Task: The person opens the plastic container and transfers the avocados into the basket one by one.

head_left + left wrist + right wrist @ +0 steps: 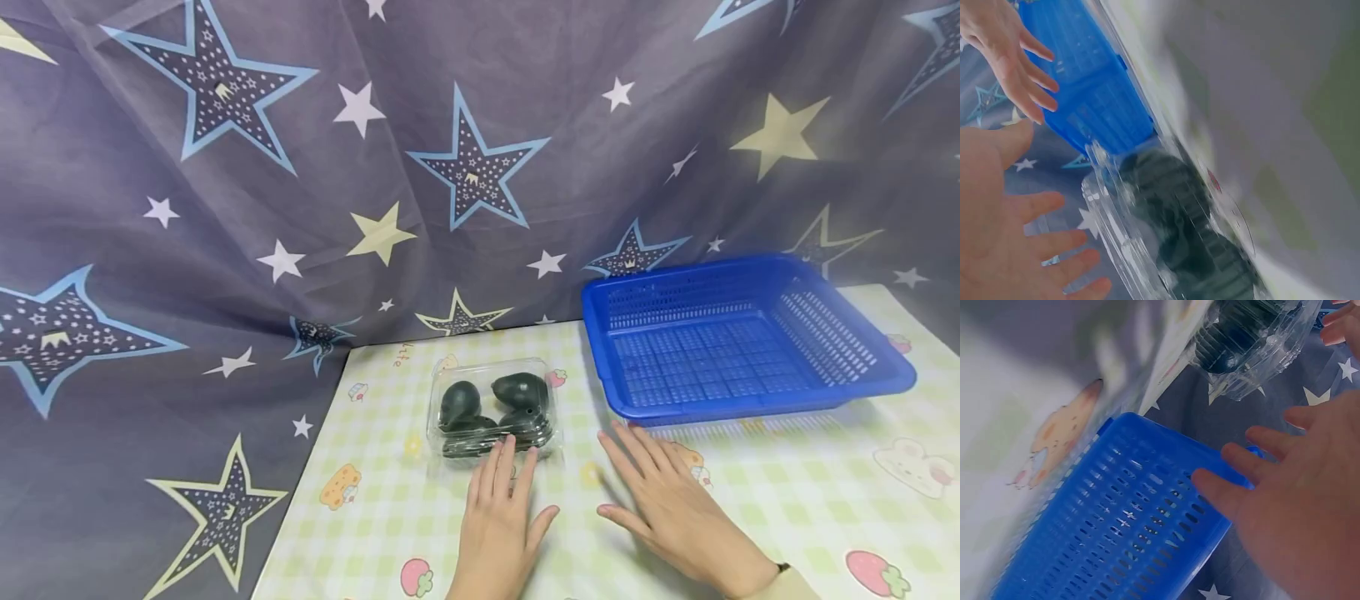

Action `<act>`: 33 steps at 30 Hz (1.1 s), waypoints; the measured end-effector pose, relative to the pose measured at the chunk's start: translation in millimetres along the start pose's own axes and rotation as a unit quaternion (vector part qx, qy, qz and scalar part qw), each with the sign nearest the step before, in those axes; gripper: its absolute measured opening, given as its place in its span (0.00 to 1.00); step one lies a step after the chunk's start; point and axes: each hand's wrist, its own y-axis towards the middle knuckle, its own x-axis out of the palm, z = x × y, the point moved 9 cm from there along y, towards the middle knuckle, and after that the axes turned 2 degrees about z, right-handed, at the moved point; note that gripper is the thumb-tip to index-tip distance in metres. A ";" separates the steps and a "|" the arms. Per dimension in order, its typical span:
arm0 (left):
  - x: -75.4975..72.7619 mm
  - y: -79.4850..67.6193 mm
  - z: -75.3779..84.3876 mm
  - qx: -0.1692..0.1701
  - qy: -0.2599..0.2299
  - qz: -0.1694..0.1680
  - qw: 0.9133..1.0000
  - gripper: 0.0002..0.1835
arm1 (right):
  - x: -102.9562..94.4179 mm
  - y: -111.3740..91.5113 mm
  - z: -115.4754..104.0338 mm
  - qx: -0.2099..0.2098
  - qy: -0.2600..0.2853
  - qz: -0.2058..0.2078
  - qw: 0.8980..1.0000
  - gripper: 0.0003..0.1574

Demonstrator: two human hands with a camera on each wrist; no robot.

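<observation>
Several dark green avocados (459,404) lie in a clear plastic box (480,372) on the table. My left hand (497,521) hovers just in front of the box, fingers extended and holding nothing. In the left wrist view its fingertips look apart from the plastic. A blue perforated basket (750,406) with nothing inside stands to the right of the box. My right hand (671,504) is in front of the basket's near left corner, fingers spread and holding nothing. Whether its fingertips touch the basket I cannot tell. The lower avocados are partly hidden by reflections on the plastic.
The table wears a green-and-white checked cloth (360,533) printed with strawberries and bears. Behind it and along its left side hangs a dark curtain (315,183) with stars, close to the backs of the box and basket.
</observation>
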 end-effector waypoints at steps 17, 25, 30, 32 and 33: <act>-13.4 5.3 -58.8 -0.086 -0.038 -0.005 0.996 0.39 | 9.3 33.3 -22.2 -0.045 0.004 0.006 0.999 0.47; -14.2 6.5 -82.5 -0.102 -0.032 -0.029 0.994 0.39 | 15.0 49.5 -33.5 -0.064 0.014 0.010 0.998 0.48; -17.8 10.5 -92.7 -0.092 -0.026 -0.013 0.995 0.41 | 17.6 60.4 -36.2 -0.075 0.012 0.017 0.997 0.49; -18.5 11.5 -96.2 -0.091 -0.029 -0.010 0.995 0.42 | 19.6 63.1 -36.1 -0.075 0.014 0.012 0.997 0.49; -18.1 11.5 -98.0 -0.091 -0.030 -0.011 0.995 0.42 | 20.2 64.0 -36.4 -0.075 0.015 0.010 0.997 0.49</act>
